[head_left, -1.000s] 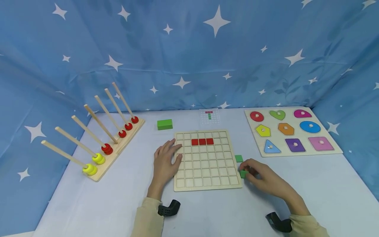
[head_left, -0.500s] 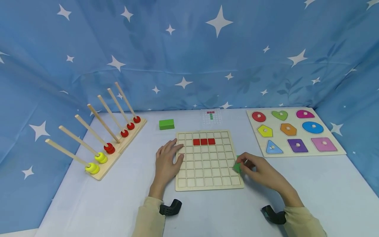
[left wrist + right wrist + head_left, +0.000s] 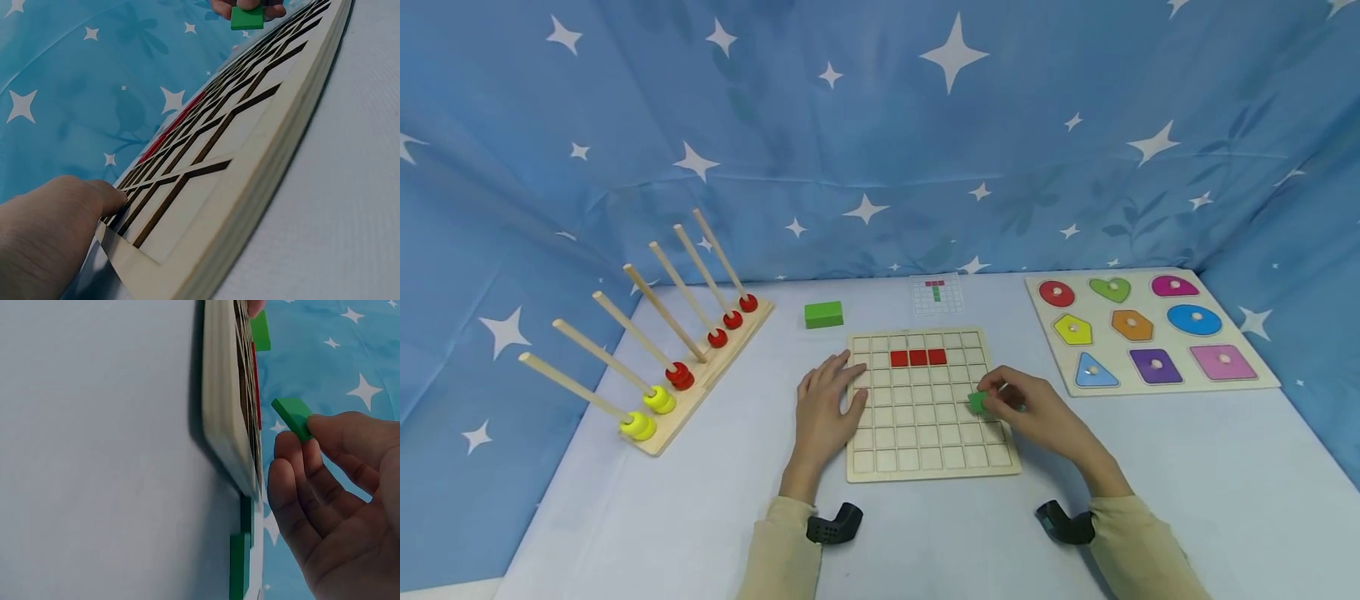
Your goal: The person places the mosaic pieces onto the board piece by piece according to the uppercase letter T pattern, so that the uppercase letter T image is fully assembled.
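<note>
Watching from my remote post, I log a person's bare-handed work. Right grip [image 3: 1026, 408]: thumb and fingertips pinch a green tile [image 3: 977, 403], leaving its outer edge exposed. Head view puts the tile over the right-hand columns of the grid board [image 3: 906, 437]; the right wrist view shows it tilted and apart from the board. Left grip [image 3: 825, 417]: fingers loosely extended along the board's left edge, thumb over the first column.

Three red tiles [image 3: 918, 357] fill columns three to five of the second row from the top. I note a stretch of grid between the two grips, giving room to move.

Right wrist view: two green pieces [image 3: 239, 569] lie on the table [image 3: 940, 533] near the board's edge.

Margins: a strip of table separates the board's right edge from the shape puzzle [image 3: 1116, 354]. Past the far edge lie a pattern card [image 3: 937, 293] and, farther left, a green block [image 3: 823, 314]. The bead rack [image 3: 716, 358] stands slantwise at left, well apart from the left grip.
</note>
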A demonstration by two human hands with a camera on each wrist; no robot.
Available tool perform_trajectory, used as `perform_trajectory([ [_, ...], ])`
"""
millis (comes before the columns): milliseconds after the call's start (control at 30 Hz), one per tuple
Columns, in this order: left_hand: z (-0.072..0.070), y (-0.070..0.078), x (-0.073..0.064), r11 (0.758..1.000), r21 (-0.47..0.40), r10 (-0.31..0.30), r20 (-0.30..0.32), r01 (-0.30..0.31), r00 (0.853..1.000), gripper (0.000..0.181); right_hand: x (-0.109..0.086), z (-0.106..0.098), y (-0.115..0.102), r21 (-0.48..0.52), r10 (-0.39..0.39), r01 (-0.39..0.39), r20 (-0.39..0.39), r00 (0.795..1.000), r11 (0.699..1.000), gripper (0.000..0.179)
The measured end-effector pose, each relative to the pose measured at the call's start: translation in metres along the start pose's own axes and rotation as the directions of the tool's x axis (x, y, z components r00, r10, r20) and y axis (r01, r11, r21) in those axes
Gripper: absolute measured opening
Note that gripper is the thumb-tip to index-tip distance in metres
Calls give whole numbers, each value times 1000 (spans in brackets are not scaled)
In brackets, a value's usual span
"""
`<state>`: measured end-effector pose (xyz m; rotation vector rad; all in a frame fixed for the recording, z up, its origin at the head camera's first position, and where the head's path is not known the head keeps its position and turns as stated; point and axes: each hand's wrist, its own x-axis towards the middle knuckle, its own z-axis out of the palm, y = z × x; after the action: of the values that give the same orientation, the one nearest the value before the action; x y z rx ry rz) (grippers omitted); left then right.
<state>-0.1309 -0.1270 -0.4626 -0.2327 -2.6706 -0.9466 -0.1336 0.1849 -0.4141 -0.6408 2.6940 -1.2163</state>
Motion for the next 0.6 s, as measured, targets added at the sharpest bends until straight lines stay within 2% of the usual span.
perform_trajectory([
  [200, 3, 2, 0, 1000, 3, 6, 16, -6, 1000, 34, 6, 4, -3, -3, 29, -30, -21, 999, 1000, 16],
  [333, 1, 1, 0, 1000, 3, -13, 40, 13, 999, 34, 13, 9, -9, 6, 22, -22, -49, 999, 1000, 15],
  [600, -2, 1, 0, 1000, 4, -21, 35, 20, 999, 35, 33, 22, -18, 0, 5, -5, -61, 998, 1000, 12],
])
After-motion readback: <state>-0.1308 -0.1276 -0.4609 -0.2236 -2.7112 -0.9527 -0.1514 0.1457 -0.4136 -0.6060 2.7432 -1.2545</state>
